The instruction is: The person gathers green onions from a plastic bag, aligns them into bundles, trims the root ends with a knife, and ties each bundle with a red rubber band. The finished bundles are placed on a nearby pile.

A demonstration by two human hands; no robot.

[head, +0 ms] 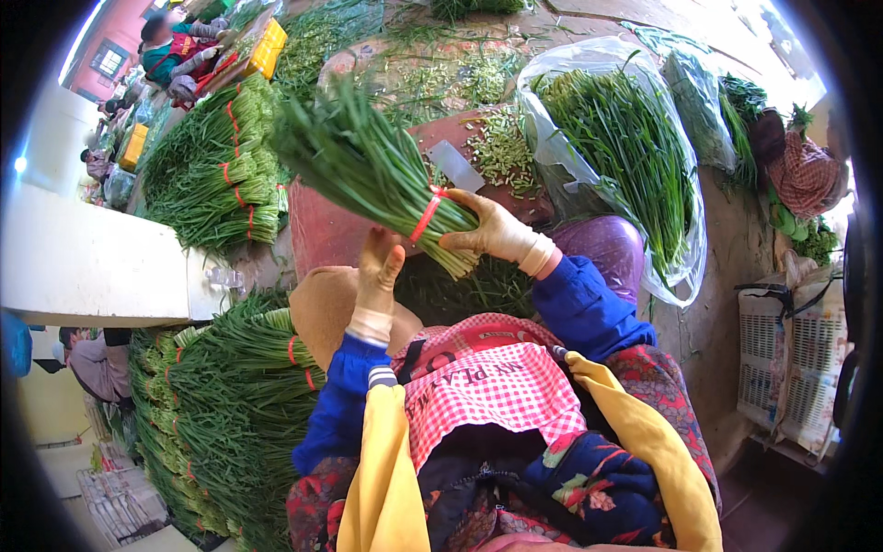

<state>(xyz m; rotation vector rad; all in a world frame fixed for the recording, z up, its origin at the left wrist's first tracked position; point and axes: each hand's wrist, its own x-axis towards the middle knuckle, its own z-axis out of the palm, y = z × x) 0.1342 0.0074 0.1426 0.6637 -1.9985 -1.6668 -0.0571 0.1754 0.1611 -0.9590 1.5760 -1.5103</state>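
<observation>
My right hand (493, 231), in a pale glove, grips a bunch of long green leafy stalks, perhaps Chinese chives (372, 169), near its cut pale ends. Around the stalks by my fingers runs a red tie (428, 214). The leafy end points up and left, and its tips are blurred. My left hand (379, 272), gloved too, is just below the bunch with thumb and fingers apart and nothing held; whether its fingertips touch the leaves I cannot tell. Beyond the bunch a flat metal blade (457, 165) lies on a red board (331, 224), beside many cut stalk ends (500, 148).
A clear plastic bag (695, 228) of loose stalks (621, 138) stands at my right. Tied bunches are piled at far left (214, 165) and near left (234, 407). White plastic crates (790, 352) stand at right. Other people work at upper left, left and right.
</observation>
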